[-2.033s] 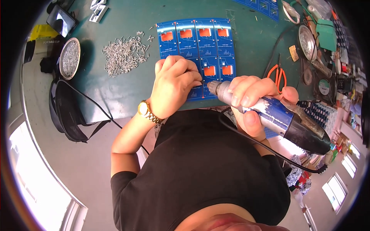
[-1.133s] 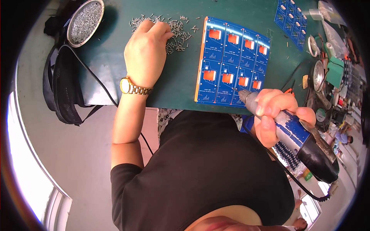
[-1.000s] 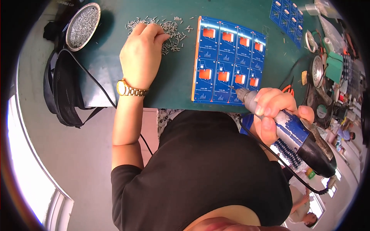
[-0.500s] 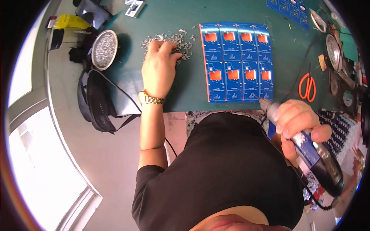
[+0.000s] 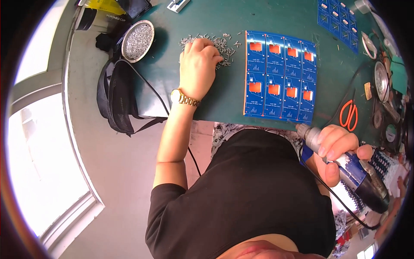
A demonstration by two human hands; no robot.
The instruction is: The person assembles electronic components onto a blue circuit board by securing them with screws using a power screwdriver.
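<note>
My left hand, with a gold watch at its wrist, reaches into a loose pile of small silver screws. Its fingers are curled down among them, and the fingertips are hidden, so what they pinch cannot be seen. My right hand is wrapped round a blue and black electric screwdriver. The tool's tip points toward the near edge of a panel of blue circuit boards, just off that edge. The panel lies flat on the green table and has orange rectangles in two rows.
Left of the pile stands a round dish full of small silver pieces, beside a black bag. Orange-handled scissors lie right of the panel. Farther back is another blue panel. A metal dish sits at the right edge.
The whole view has shifted, so the table things sit farther right. The screwdriver tip has drawn back from over the panel to just off its near edge. My left hand stays at the pile.
</note>
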